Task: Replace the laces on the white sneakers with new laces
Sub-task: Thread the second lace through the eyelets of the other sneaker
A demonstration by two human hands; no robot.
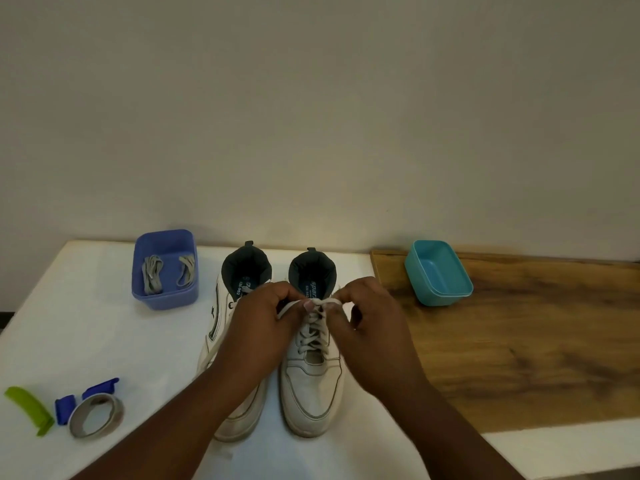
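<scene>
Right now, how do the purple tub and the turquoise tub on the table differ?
The purple tub holds two bundled grey laces, while the turquoise tub shows nothing inside. The purple tub stands on the white surface left of the sneakers; the turquoise tub stands on the wooden board to their right. The purple one looks somewhat deeper. Both are open-topped plastic tubs with rounded corners, near the wall.

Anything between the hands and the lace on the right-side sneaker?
Nothing visible. Left hand and right hand already pinch the lace at the top of the right-side sneaker.
</scene>
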